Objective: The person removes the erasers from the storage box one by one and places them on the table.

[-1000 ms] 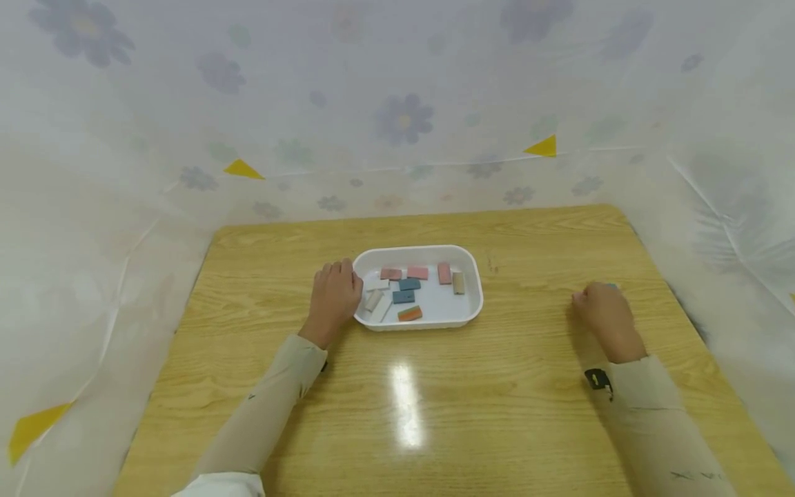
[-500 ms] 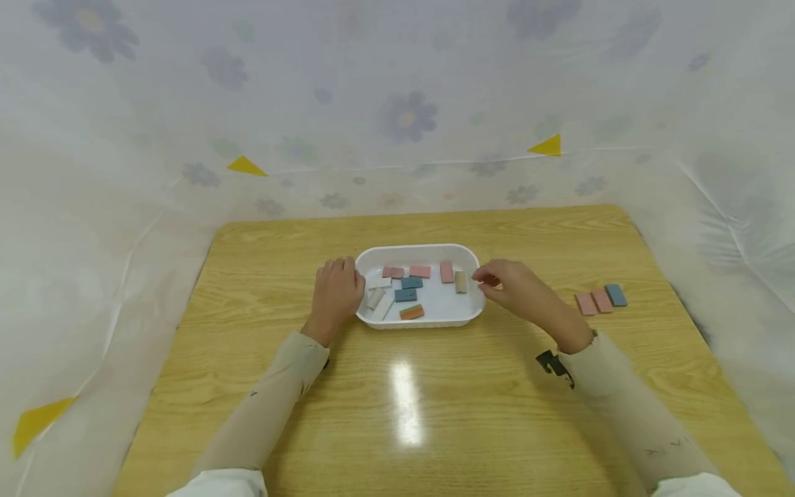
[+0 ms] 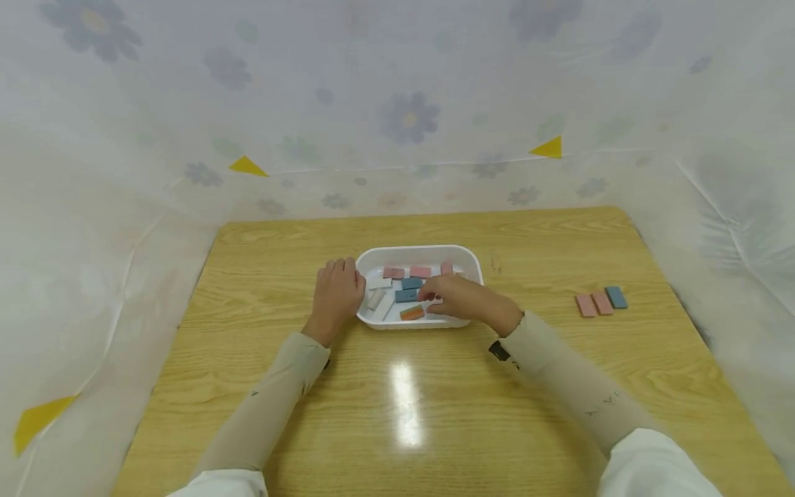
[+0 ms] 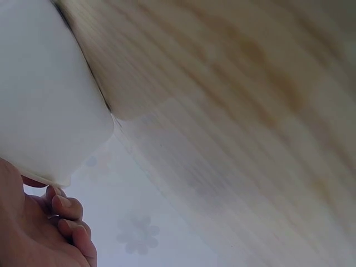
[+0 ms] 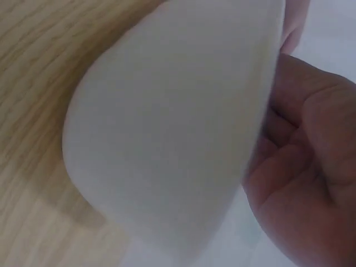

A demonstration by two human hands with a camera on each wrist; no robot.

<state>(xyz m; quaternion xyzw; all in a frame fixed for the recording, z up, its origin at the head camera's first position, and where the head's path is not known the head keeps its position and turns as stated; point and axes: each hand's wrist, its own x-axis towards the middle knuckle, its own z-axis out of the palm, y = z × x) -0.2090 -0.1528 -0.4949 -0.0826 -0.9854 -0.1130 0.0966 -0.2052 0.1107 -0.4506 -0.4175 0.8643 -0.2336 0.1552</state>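
Right hand (image 3: pixel 462 297) moved leftward, over tray (image 3: pixel 397 326), left hand (image 3: pixel 338 293) unmoved

You are at a table in a screened-off booth: white, plastic-looking sheeting printed with pale purple and green flowers (image 3: pixel 335 62) closes in the far side and both flanks of your yellow-brown, wood-grained table (image 3: pixel 497 428). Flat yellow triangular patches (image 3: pixel 549 148) dot that sheeting. Which kind of building surrounds you cannot be told.

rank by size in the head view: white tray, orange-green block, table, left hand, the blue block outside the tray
Table
White tray
Left hand
Orange-green block and blue block: too alike to rank
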